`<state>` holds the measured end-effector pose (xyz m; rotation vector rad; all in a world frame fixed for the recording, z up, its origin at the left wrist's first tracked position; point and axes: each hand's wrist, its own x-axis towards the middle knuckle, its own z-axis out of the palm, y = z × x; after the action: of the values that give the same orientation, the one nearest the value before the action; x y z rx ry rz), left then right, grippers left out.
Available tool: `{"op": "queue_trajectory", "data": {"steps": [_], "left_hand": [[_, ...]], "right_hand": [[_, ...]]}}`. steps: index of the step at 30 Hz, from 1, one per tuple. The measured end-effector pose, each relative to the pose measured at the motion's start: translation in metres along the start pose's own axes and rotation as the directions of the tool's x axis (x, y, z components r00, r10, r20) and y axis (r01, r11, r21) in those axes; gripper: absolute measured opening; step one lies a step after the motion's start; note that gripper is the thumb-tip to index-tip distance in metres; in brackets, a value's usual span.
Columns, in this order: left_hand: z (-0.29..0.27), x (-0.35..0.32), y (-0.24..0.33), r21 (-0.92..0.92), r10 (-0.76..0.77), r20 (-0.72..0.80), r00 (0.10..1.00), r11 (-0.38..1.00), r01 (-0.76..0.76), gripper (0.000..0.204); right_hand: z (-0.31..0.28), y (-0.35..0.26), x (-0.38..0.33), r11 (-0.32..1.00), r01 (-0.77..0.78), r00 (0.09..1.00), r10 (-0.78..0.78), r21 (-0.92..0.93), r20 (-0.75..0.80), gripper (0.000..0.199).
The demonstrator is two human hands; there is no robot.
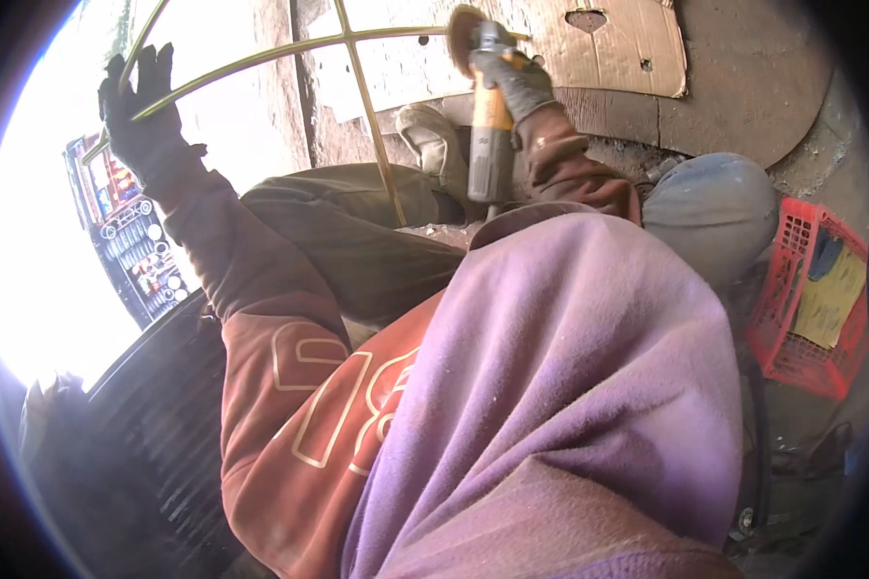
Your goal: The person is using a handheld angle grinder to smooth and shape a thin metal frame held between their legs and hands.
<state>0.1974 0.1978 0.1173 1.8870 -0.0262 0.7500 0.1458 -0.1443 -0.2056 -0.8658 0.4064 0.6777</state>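
My right hand [521, 85], in a dark glove, is wrapped round a yellow and grey angle grinder [491, 130]. The grinder's round brown disc [464, 39] is tilted up beside a thin, yellowish metal frame [290, 50] of crossed bars. On the left, my gloved left hand [150, 116] is raised at the frame's curved corner, its fingers partly stretched upward. The bars pass in between the fingers there, and the glove hides part of them. One bar [372, 125] runs down from the crossing toward my legs. Whether the disc touches the frame I cannot tell.
Cardboard [613, 48] lies on a worn wooden board [743, 96] beyond my right hand. A red plastic crate [772, 357] with a yellow sheet stands at the right. My foot [430, 140] is close to the grinder. A dark ridged surface [164, 454] spans the lower left.
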Motion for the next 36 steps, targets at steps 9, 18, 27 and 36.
{"op": "queue_trajectory", "data": {"steps": [9,18,27,36], "left_hand": [[0.032,-0.016,0.055,-0.556,-0.116,0.162,0.980,0.809,0.188,0.052],[0.057,0.024,0.036,0.174,-0.137,0.459,0.878,0.983,0.062,0.039],[0.136,0.016,0.050,0.653,-0.117,0.318,0.941,0.746,-0.128,0.035],[0.113,-0.002,0.124,-0.296,-0.114,0.579,0.807,0.893,0.338,0.028]], "right_hand": [[-0.027,-0.060,-0.014,0.988,0.062,0.976,-0.091,0.145,0.199,0.020],[-0.097,-0.185,-0.092,0.968,0.193,0.970,-0.164,-0.160,0.180,0.054],[-0.090,-0.180,-0.097,0.942,0.335,0.940,-0.335,-0.013,-0.063,0.060],[-0.148,-0.168,-0.022,0.909,0.408,0.912,-0.411,-0.083,-0.016,0.048]]}}
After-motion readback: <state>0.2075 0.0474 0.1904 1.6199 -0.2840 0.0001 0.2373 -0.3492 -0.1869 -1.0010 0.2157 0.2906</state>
